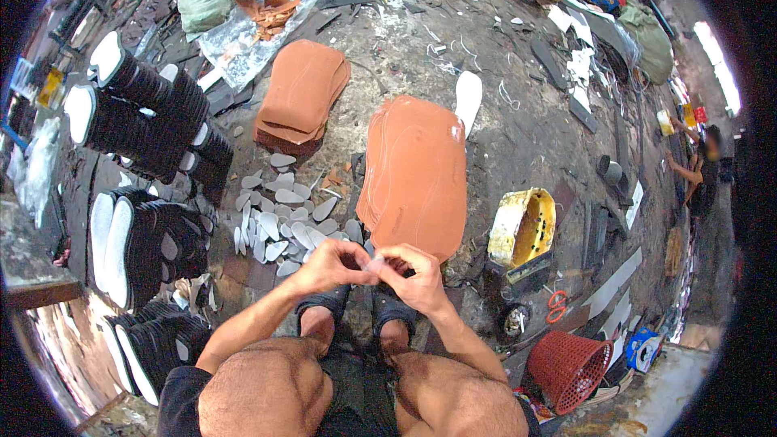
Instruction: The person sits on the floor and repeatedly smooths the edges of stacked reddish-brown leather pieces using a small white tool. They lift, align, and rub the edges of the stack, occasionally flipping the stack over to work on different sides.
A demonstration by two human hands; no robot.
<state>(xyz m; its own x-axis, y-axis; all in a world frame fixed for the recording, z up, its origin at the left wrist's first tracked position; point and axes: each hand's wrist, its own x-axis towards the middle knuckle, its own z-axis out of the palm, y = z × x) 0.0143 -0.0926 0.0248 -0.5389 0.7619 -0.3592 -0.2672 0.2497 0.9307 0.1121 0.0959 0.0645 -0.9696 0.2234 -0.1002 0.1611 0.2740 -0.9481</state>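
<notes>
Just beyond a crouching person's bare knees [263, 384], the left hand [336, 265] and the right hand [414, 275] met over the near end of a large stack of orange-brown sheets [421, 178]. Thumb and forefinger of each hand pinched a small pale piece [374, 265], fingertips almost touching; it was too blurred to identify. Faint curved outlines ran over the top sheet, and a smaller stack of similar sheets [303, 81] lay farther off to the left. Nearer, left of the large stack, many grey oval pieces [279, 212] were heaped loosely on the littered floor [396, 57]. At far left stood tight rows of black-and-white soles [137, 117], and a single white sole [469, 97] lay by the large stack's far right corner. On the right were a yellow tub [510, 231], red-handled scissors [557, 307] and a red basket [558, 368]. As for progress, the grey pieces and soles looked already shaped, while the top sheet seemed outlined but uncut; work on the pinched piece appeared unfinished, and how much remained could not be told.
</notes>
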